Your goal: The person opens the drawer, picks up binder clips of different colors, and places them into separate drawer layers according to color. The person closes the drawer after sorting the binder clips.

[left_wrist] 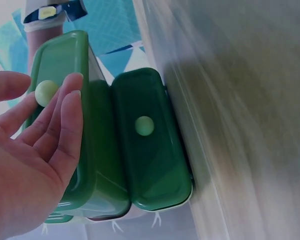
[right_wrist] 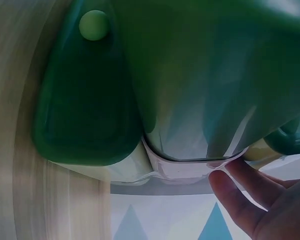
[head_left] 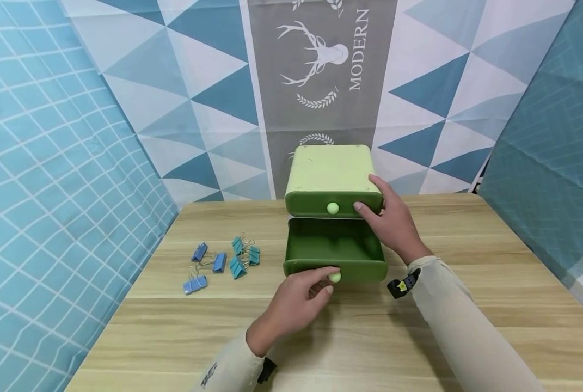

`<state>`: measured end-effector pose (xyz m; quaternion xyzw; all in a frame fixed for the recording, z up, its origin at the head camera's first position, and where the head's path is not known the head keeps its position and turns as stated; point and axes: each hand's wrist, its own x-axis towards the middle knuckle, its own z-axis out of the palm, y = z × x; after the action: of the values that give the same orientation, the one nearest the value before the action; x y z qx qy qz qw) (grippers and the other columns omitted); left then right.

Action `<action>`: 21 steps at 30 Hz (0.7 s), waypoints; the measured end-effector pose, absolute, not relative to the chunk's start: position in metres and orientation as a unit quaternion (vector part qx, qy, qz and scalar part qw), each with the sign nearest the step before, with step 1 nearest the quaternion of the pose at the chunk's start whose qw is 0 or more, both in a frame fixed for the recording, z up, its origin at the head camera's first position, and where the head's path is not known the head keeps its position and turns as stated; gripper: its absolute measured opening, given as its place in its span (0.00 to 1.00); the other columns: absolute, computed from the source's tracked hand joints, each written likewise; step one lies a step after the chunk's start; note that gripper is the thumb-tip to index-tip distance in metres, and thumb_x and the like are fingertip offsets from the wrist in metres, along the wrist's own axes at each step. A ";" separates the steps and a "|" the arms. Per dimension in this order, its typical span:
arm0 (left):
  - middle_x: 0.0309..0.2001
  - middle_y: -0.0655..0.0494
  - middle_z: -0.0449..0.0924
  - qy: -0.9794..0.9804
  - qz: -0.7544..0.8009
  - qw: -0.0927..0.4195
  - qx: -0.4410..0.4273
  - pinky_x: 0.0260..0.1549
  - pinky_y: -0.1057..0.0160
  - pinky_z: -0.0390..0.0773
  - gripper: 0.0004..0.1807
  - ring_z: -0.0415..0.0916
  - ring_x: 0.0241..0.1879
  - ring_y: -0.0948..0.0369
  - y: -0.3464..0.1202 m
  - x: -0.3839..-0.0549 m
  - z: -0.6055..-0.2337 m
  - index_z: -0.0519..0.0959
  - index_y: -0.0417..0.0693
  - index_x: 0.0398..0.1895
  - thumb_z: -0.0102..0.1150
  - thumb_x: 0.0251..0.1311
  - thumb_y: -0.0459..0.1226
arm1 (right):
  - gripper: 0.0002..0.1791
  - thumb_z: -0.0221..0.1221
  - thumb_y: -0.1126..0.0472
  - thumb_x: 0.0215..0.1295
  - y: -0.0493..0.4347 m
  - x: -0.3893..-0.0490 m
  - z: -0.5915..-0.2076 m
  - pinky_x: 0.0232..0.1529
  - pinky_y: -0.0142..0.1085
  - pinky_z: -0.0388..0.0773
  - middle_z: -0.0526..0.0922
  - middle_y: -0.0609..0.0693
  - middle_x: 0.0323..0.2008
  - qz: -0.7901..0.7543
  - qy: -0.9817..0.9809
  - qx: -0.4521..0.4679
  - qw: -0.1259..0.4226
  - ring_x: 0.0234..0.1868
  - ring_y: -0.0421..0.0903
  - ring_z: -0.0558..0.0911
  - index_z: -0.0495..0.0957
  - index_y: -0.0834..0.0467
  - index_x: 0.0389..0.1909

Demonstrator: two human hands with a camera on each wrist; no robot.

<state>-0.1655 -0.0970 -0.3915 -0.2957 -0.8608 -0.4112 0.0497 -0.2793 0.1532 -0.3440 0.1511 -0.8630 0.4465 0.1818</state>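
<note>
Green cabinet (head_left: 331, 167) on a table (head_left: 521, 305): opening its middle drawer (head_left: 362, 271) looks done; top drawer (head_left: 308, 205) and bottom drawer (left_wrist: 152, 167) are closed. The left hand's (head_left: 298, 299) grip is loose around the knob (head_left: 335, 277); the right hand (head_left: 394, 220) grasps the cabinet's corner. Left of the cabinet lie blue clips (head_left: 219, 263) and teal clips (head_left: 238, 268).

One word could be read in the head view: "MODERN" (head_left: 358, 49), in white serif capitals on the grey printed panel (head_left: 340, 121) of the patterned fabric backdrop (head_left: 222, 60). It stood sideways, running from bottom to top. Beside it, on the same panel, was a white antlered deer-head emblem (head_left: 327, 53), turned likewise, with white leafy sprigs (head_left: 317, 100) around it. Dark markings (head_left: 209, 375) on the pale beige left sleeve (head_left: 234, 362) were too small to read.
</note>
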 end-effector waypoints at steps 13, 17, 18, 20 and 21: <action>0.39 0.70 0.82 -0.870 -0.377 0.062 -0.310 0.34 0.73 0.76 0.18 0.76 0.33 0.78 -0.102 -0.138 -0.399 0.79 0.60 0.63 0.57 0.71 0.41 | 0.42 0.58 0.39 0.70 0.150 -0.280 -0.351 0.50 0.60 0.77 0.66 0.59 0.69 0.451 -0.862 0.151 0.176 0.61 0.60 0.75 0.49 0.36 0.79; 0.39 0.70 0.82 -0.873 -0.373 0.058 -0.310 0.34 0.73 0.76 0.19 0.75 0.32 0.79 -0.102 -0.136 -0.400 0.79 0.59 0.63 0.58 0.71 0.41 | 0.42 0.57 0.40 0.70 0.150 -0.279 -0.349 0.51 0.61 0.76 0.65 0.59 0.70 0.446 -0.864 0.149 0.179 0.62 0.61 0.74 0.48 0.35 0.79; 0.39 0.70 0.82 -0.873 -0.371 0.058 -0.311 0.34 0.73 0.76 0.19 0.75 0.32 0.79 -0.102 -0.136 -0.400 0.79 0.59 0.63 0.58 0.71 0.41 | 0.42 0.57 0.39 0.70 0.151 -0.280 -0.349 0.51 0.61 0.76 0.65 0.59 0.70 0.446 -0.864 0.148 0.181 0.62 0.61 0.74 0.48 0.34 0.79; 0.37 0.70 0.82 -0.874 -0.367 0.059 -0.313 0.34 0.74 0.75 0.18 0.74 0.31 0.80 -0.102 -0.135 -0.400 0.79 0.59 0.63 0.58 0.71 0.41 | 0.42 0.58 0.40 0.70 0.152 -0.280 -0.350 0.51 0.61 0.76 0.65 0.59 0.70 0.446 -0.863 0.147 0.187 0.63 0.60 0.74 0.49 0.34 0.79; 0.37 0.70 0.82 -0.875 -0.365 0.058 -0.314 0.33 0.74 0.75 0.18 0.74 0.31 0.80 -0.102 -0.134 -0.400 0.79 0.59 0.62 0.58 0.71 0.41 | 0.41 0.58 0.39 0.70 0.152 -0.280 -0.350 0.51 0.61 0.76 0.64 0.58 0.70 0.446 -0.863 0.145 0.188 0.63 0.60 0.73 0.49 0.34 0.79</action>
<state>-0.1345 -0.1016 -0.4003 -0.3136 -0.8748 -0.3646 0.0581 -0.2805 0.1519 -0.3500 0.1450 -0.8626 0.4465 0.1884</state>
